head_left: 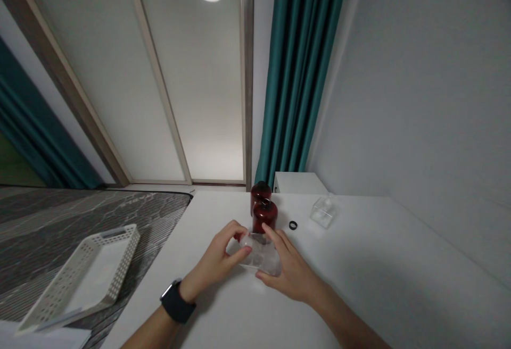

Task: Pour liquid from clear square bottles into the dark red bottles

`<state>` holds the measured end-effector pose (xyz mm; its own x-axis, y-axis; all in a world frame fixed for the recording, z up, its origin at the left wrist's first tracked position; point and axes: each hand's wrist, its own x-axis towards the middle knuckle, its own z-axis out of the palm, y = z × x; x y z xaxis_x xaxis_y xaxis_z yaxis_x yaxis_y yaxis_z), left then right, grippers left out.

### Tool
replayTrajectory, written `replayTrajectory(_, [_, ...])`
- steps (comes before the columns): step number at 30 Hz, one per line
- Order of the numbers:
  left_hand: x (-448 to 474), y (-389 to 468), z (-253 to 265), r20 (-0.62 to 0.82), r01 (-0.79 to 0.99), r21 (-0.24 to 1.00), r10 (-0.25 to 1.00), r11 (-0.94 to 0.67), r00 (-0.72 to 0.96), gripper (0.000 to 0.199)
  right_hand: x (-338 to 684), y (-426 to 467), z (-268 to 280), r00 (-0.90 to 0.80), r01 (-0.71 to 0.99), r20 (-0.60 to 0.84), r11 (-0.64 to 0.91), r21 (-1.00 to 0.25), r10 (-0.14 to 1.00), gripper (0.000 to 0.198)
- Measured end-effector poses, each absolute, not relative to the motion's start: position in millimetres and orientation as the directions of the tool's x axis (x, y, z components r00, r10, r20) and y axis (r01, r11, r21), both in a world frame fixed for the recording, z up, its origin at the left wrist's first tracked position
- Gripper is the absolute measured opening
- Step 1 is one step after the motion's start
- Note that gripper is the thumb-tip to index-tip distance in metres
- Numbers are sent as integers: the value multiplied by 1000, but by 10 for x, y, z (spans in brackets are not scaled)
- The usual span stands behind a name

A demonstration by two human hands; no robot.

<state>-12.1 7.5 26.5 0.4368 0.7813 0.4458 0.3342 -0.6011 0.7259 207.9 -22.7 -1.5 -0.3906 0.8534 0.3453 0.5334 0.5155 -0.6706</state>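
Note:
Between my two hands is a clear plastic container [260,257] with whitish, see-through contents I cannot make out. My right hand [288,264] grips its right side, thumb low at the front and fingers at the back. My left hand [223,253] is closed at its left edge, thumb and forefinger curled over the rim; whether they pinch the container or something in it is hidden. Just behind stands a dark red-brown bottle [265,216], close to my right fingertips. A second red-brown bottle [260,191] is partly hidden behind it.
On the white table [359,285] a black ring [293,225] lies right of the bottles, and a clear box [323,211] sits farther right. A white perforated basket [72,248] is left of the table, over the grey patterned floor. A white cabinet [299,181] stands behind.

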Motion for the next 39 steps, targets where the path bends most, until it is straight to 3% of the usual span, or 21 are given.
replayTrajectory(6, [-67,54,227,437,235,775,766,-587,472,47,2018,-230,-93,-233,521,482,527,-672,845,102])
replayTrajectory(11, [20,-20,166,391,212,823,797,-527,460,67,1992,-269,-157,-259,558,516,563,-610,817,106])
replayTrajectory(18, [-75,-10,190,462,193,763,729,-617,505,68,2139,-264,13,-338,413,538,635,-653,772,88])
replayTrajectory(24, [-128,9,214,435,171,775,710,-609,554,64,2163,-229,69,-338,397,427,538,-743,839,97])
replayTrajectory(31, [-189,106,264,471,240,690,675,-683,568,46,2146,-215,60,-298,455,339,445,-771,893,100])
replayTrajectory(35, [-223,111,300,396,212,766,705,-607,589,20,2166,-201,78,-327,447,271,401,-800,905,97])
replayTrajectory(39, [-194,95,263,353,104,869,753,-484,555,20,2130,-211,83,-364,389,247,388,-836,898,98])
